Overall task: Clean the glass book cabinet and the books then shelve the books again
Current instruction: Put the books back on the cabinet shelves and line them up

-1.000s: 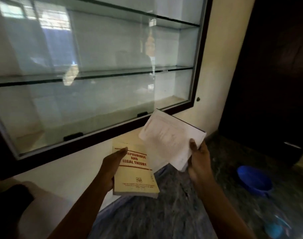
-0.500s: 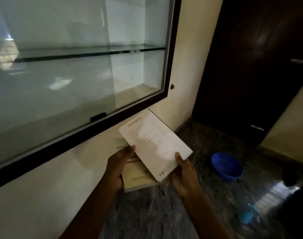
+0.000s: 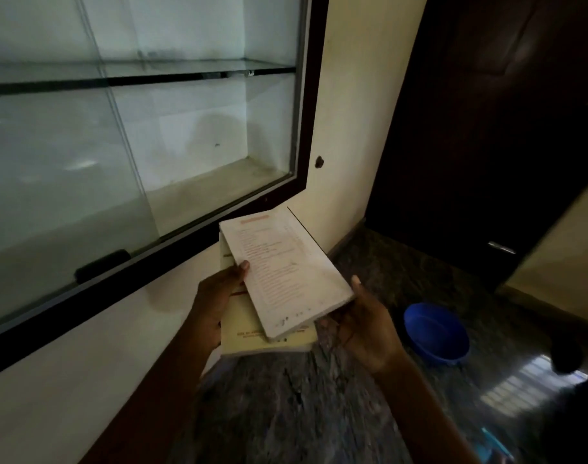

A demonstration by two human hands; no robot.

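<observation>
Together, the left hand (image 3: 215,303) gripped the cream book (image 3: 269,341) at its left edge, thumb on the white book (image 3: 286,272) stacked above, while the right hand (image 3: 363,326) clasped that book's near corner. Both books hung just below the glass cabinet (image 3: 316,95). Squaring their edges first would likely ease shelving.

Nothing could be read: the white book (image 3: 286,272) bore a red heading and printed lines, all blurred, and the cream book (image 3: 252,343) beneath showed equally illegible red lettering.
</observation>
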